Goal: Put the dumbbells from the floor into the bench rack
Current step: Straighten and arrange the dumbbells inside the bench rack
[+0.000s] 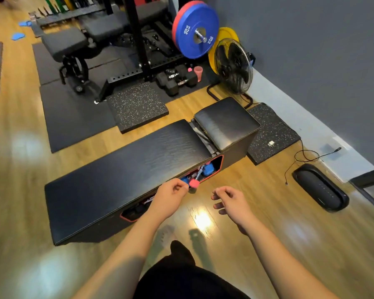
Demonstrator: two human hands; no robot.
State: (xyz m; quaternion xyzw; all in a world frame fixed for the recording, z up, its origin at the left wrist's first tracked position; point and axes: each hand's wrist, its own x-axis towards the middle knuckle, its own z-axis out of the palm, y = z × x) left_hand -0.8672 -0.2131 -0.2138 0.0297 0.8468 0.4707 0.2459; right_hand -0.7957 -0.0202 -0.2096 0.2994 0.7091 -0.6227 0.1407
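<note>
Task looks well along: blue dumbbell (208, 170) already sits inside the bench rack (212, 169), w/ other dark items deeper in the slot. Left hand (171, 196) is pinched round a small pink-ended dumbbell (192, 184) right at the slot's lip, not yet inside. Right hand (230, 201) hangs just beside, fingers loosely curled, holding nothing. Near floor (268, 212) shows none left; hex dumbbells (177, 79) lie far off by the frame.
</note>
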